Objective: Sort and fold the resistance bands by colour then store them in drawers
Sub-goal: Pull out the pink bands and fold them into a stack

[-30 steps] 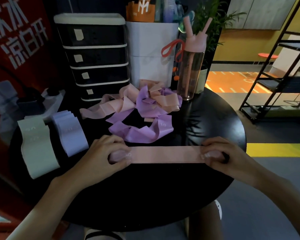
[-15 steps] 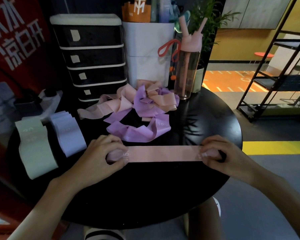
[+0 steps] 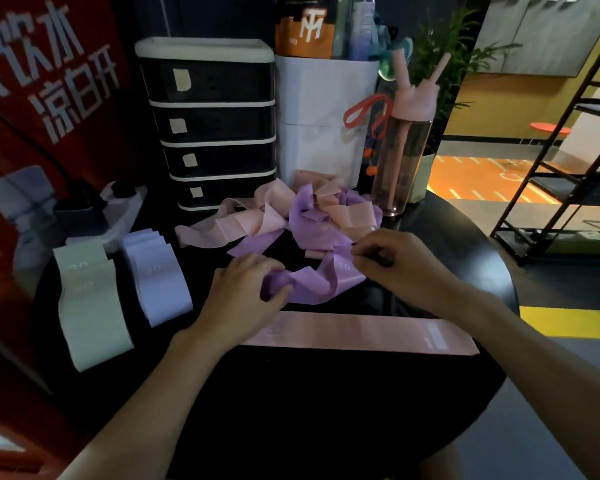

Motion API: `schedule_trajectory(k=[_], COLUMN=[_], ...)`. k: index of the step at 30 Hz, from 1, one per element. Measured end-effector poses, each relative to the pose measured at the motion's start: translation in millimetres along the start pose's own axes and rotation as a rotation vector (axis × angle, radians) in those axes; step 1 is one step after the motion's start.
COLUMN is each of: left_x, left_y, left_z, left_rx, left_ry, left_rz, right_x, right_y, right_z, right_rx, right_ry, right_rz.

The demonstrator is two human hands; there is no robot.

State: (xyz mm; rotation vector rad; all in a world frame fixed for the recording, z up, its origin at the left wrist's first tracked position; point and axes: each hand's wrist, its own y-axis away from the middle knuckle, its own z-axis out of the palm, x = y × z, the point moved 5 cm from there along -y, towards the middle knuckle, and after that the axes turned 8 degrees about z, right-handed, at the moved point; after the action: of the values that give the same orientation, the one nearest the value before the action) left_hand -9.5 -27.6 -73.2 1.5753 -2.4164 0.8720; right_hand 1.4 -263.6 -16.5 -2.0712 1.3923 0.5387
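At the frame's centre, the left grip is curling around the left end of a purple resistance band, and the right grip is pinching its right end beside the printed 10. Just below, a pink band is lying flat across the round black counter. A tangle of pink and purple bands is sitting above, before the drawer unit. Folded green bands and lilac bands are lying at the left.
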Motion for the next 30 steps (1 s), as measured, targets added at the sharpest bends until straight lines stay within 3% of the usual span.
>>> schedule_trajectory(k=[6,15,21,26,30], left_x=[-8,-10,-10,-6,-2], left_y=[3,1,1,1,3], left_z=[4,4,4,-1,-13], left_rx=[0.031,0.039,0.001,0.038,0.173], left_ry=[-0.001,-0.005,-0.009,0.016,0.164], left_rz=[-0.023,-0.044,-0.054,-0.065,-0.067], right_x=[-33,-43,-37,-56,-73], right_y=[-83,-156,-166,-161,-150], right_z=[48,112,125,98,70], right_rx=[-0.007,-0.096,-0.04,0.054,0.046], right_ry=[-0.057,0.328,0.361,0.105,-0.065], right_rz=[-0.05,-0.145,-0.195,-0.261,-0.144])
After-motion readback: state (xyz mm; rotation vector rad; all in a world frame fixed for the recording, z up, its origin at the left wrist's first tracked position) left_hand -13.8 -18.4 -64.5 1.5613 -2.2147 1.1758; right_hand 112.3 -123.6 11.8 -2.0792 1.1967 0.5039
